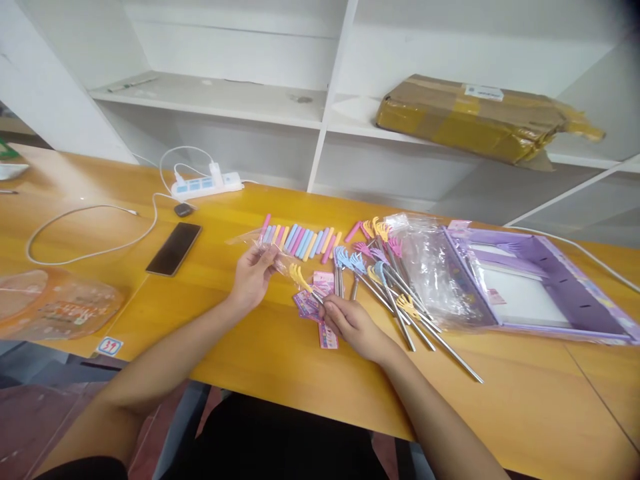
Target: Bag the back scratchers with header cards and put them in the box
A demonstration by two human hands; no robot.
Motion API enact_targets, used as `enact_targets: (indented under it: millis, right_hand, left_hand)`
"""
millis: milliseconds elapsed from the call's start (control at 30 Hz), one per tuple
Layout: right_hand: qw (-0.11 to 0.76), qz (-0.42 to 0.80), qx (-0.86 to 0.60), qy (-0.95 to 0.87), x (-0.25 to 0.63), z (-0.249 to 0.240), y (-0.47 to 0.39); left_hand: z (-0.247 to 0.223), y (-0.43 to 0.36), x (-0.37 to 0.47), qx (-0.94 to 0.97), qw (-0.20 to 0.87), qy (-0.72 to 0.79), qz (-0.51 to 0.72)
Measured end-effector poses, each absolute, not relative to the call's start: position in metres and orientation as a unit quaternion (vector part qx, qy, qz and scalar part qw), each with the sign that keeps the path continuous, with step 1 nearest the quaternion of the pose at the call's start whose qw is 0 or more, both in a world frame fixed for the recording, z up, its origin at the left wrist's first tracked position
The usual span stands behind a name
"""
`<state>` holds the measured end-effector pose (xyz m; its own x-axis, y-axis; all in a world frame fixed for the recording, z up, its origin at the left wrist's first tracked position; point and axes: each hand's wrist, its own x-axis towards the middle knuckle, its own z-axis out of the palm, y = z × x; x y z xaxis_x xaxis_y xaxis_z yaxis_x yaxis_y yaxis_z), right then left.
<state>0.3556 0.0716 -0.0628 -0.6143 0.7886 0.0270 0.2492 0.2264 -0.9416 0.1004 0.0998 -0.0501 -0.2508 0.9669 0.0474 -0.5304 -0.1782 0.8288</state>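
Observation:
My right hand point(353, 327) is closed around the metal rod of a back scratcher with a yellow hand-shaped head point(299, 275). My left hand point(254, 275) pinches a clear plastic sleeve point(281, 263), and the yellow head is at or just inside its near end; I cannot tell which. Beneath the scratcher lie pink and purple printed cards point(324, 283). Beyond my left hand is a row of pink, blue, purple and yellow tubes point(303, 242). To the right of my right hand, more back scratchers point(395, 287) with blue, pink and yellow heads are heaped together.
Clear plastic bags point(430, 273) lie against a purple display box point(535, 320) at right. On the left are a phone point(174, 249), a white cable point(80, 208), a power strip point(206, 185) and an orange bag point(75, 307). A taped carton point(465, 123) rests on the shelf.

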Motion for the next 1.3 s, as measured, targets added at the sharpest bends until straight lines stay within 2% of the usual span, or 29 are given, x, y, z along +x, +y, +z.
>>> enact_targets:
  millis: [200, 367, 467, 700, 800, 1000, 1167, 1300]
  right_hand:
    - [0.237, 0.697, -0.301, -0.606, 0.353, -0.057, 0.067]
    - [0.229, 0.748, -0.279, -0.557, 0.354, -0.057, 0.068]
    - [0.247, 0.741, -0.281, -0.558, 0.354, -0.059, 0.069]
    - [0.251, 0.642, -0.341, -0.640, 0.353, -0.059, 0.076]
    - [0.281, 0.621, -0.347, -0.644, 0.351, -0.058, 0.075]
    - [0.285, 0.643, -0.337, -0.625, 0.347, -0.058, 0.068]
    - [0.346, 0.657, -0.349, -0.573, 0.350, -0.054, 0.071]
    - [0.382, 0.643, -0.338, -0.572, 0.355, -0.053, 0.078]
  left_hand:
    - [-0.050, 0.091, 0.107, 0.352, 0.571, 0.355, 0.651]
    - [-0.056, 0.082, 0.113, 0.412, 0.616, 0.343, 0.578]
    - [-0.059, 0.081, 0.115, 0.421, 0.623, 0.350, 0.558]
    - [-0.049, 0.098, 0.102, 0.306, 0.561, 0.360, 0.680]
    - [-0.051, 0.096, 0.103, 0.332, 0.576, 0.362, 0.653]
    - [-0.066, 0.080, 0.117, 0.420, 0.615, 0.387, 0.543]
    - [-0.062, 0.092, 0.109, 0.348, 0.571, 0.385, 0.636]
    - [-0.058, 0.100, 0.104, 0.324, 0.568, 0.382, 0.654]
